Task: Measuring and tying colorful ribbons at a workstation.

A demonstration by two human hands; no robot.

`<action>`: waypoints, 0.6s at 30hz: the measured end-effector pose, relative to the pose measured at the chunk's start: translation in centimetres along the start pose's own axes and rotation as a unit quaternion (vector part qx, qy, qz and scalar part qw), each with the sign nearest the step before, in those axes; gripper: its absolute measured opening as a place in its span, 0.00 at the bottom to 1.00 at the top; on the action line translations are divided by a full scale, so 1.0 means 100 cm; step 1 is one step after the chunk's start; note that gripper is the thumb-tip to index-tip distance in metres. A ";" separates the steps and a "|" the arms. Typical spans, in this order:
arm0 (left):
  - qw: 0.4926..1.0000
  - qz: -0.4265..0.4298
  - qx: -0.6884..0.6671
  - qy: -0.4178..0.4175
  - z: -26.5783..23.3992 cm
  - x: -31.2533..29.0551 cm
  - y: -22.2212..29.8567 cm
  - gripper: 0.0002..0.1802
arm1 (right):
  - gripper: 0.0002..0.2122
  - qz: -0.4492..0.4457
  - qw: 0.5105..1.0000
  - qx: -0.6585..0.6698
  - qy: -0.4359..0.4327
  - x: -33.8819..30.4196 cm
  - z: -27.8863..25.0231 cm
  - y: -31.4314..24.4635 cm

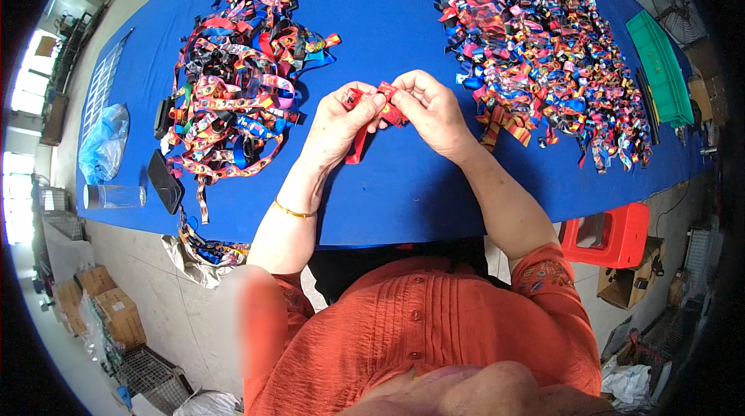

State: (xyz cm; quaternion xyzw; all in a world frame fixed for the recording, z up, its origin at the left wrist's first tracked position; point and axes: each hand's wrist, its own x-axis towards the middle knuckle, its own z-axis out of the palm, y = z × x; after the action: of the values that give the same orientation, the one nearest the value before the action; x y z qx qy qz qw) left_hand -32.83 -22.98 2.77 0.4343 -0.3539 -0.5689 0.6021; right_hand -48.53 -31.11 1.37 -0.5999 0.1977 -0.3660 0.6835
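A red printed fabric strap (394, 112) is pinched between my two hands above the blue-covered table. My left hand (344, 119) grips it on one side, thumb pressed on top, and a plain red end hangs below those fingers. On the other side my right hand (431, 115) closes on the strap with thumb and fingers. The strap looks folded or bunched between the fingertips; its exact shape is partly hidden. Left of my hands lies a tangled heap of loose patterned straps (233, 109). To the right, many similar straps are bundled in dense rows (535, 51).
A dark phone-like slab (164, 182), a clear bottle (116, 197) and a blue plastic bag (105, 144) lie at the table's left side. At the right are a green crate (660, 67), a fan (673, 1) and a red stool (613, 237). Straps hang off the near left edge.
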 end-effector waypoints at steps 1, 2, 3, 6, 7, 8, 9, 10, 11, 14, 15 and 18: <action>1.000 -0.004 0.003 -0.005 0.000 0.000 0.001 0.11 | 0.03 0.002 1.000 -0.003 0.013 0.000 0.000 0.002; 1.000 -0.004 0.003 -0.005 0.001 0.000 0.002 0.11 | 0.03 0.002 1.000 -0.003 0.013 0.000 -0.001 0.004; 1.000 -0.009 0.010 -0.004 0.003 -0.001 0.004 0.11 | 0.03 -0.013 0.996 -0.074 0.042 0.000 -0.002 0.005; 1.000 -0.017 0.015 -0.003 0.004 -0.001 0.003 0.11 | 0.04 -0.051 0.977 -0.184 0.095 0.002 -0.004 0.005; 1.000 -0.019 0.013 -0.001 0.004 -0.001 0.003 0.11 | 0.04 -0.073 0.965 -0.222 0.117 0.002 -0.004 0.003; 1.000 -0.019 0.013 -0.002 0.004 -0.001 0.004 0.11 | 0.04 -0.074 0.965 -0.223 0.117 0.002 -0.003 0.002; 1.000 -0.018 0.023 0.002 0.004 -0.002 0.005 0.11 | 0.04 -0.102 0.953 -0.258 0.120 0.001 -0.002 0.000; 0.999 -0.017 0.033 0.006 0.003 -0.002 0.005 0.11 | 0.04 -0.131 0.939 -0.292 0.124 0.001 -0.002 -0.001; 0.999 -0.017 0.032 0.005 0.003 -0.003 0.006 0.11 | 0.04 -0.131 0.939 -0.294 0.124 0.001 -0.003 -0.001; 0.999 -0.011 0.050 0.004 0.004 -0.002 0.006 0.09 | 0.05 -0.118 0.944 -0.287 0.111 0.001 -0.007 0.000; 0.999 -0.005 0.049 0.008 0.003 -0.002 0.005 0.09 | 0.05 -0.092 0.974 -0.190 0.082 0.001 -0.006 -0.002; 0.999 0.001 0.049 0.015 0.003 -0.002 0.005 0.10 | 0.05 -0.047 0.997 -0.058 0.024 0.001 -0.003 -0.008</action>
State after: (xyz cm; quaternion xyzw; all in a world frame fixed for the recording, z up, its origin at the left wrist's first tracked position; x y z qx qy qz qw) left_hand -32.88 -22.81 3.38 0.4713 -0.3724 -0.5441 0.5858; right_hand -48.90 -31.36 2.14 -0.6385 0.2065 -0.3994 0.6247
